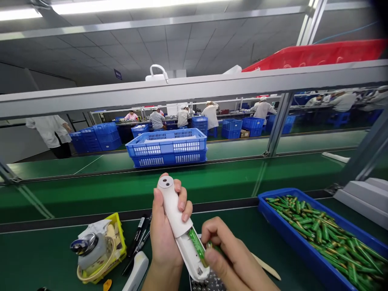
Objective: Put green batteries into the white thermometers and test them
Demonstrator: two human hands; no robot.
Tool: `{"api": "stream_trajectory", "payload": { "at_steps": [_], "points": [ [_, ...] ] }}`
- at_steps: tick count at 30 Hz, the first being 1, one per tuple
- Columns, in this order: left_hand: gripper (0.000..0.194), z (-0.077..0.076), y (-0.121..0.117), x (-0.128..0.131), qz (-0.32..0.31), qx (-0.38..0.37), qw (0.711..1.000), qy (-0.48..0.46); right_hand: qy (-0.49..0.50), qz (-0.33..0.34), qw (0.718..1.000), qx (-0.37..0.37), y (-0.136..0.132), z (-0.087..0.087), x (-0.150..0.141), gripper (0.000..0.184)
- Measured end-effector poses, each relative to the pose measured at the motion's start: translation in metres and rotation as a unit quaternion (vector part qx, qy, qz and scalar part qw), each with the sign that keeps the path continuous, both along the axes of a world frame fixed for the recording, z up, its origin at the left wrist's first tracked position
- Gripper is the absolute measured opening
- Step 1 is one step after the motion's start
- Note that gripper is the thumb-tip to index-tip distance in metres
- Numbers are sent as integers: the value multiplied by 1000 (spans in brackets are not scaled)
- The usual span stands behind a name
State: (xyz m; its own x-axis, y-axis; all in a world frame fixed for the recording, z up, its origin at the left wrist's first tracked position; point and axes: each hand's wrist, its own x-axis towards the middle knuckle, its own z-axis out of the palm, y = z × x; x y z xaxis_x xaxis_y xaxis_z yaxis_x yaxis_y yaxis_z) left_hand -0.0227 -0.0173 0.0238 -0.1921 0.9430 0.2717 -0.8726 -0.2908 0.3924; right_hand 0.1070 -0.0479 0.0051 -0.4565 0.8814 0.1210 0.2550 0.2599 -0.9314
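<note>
A white tube-shaped device housing (174,208) is gripped in my left hand (168,230), tilted with its rounded end, which has two dark holes, pointing up and away. The lower half of the housing is uncovered, and a narrow green circuit board (197,245) shows inside it. My right hand (226,254) is closed beside this uncovered part, thumb and forefinger pinching a small green piece (209,245) that the fingers mostly hide. Below the housing, partly covered by my hands, is a tray of small metallic parts (209,283).
A blue bin (263,198) of green-and-gold pieces stands at right. At left are a yellow basket (123,238) with a pump bottle (93,252), black pens (138,236) and a white curved part (136,273). Blue crates (168,157) sit behind the green bench; people work beyond.
</note>
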Motion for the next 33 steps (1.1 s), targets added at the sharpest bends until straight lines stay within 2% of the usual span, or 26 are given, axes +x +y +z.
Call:
{"api": "stream_trajectory", "payload": {
  "at_steps": [3,6,10,13,17,19,21,24,26,29,31,33],
  "points": [
    [26,-2,5,2,36,-26,999,10,69,-10,996,62,7,-1,7,26],
    [24,-4,7,7,39,-46,998,29,140,-43,978,147,12,-2,13,15],
    [23,-5,7,11,53,-62,996,44,131,-85,962,226,13,0,17,16],
    [22,-5,8,12,73,-69,993,55,160,-109,955,225,12,1,16,11],
    [19,-7,9,16,96,-76,990,67,228,-101,957,149,10,-3,10,5],
    [20,-9,7,21,93,-82,990,70,217,-116,961,123,11,-7,7,5],
    [20,-12,5,26,84,-97,989,72,179,-141,965,131,12,-9,6,9],
    [26,-15,5,30,79,-124,986,81,84,-136,968,193,15,-11,6,7],
    [26,-16,8,28,95,-149,981,76,5,-97,966,239,16,-13,5,8],
    [23,-12,16,20,126,-186,973,44,-50,-50,947,312,16,-25,-1,36],
    [21,-9,20,14,140,-196,970,32,-40,-73,928,364,16,-33,-6,43],
    [23,-8,21,11,152,-185,970,47,-19,-123,913,388,17,-35,-7,41]
  ]
}}
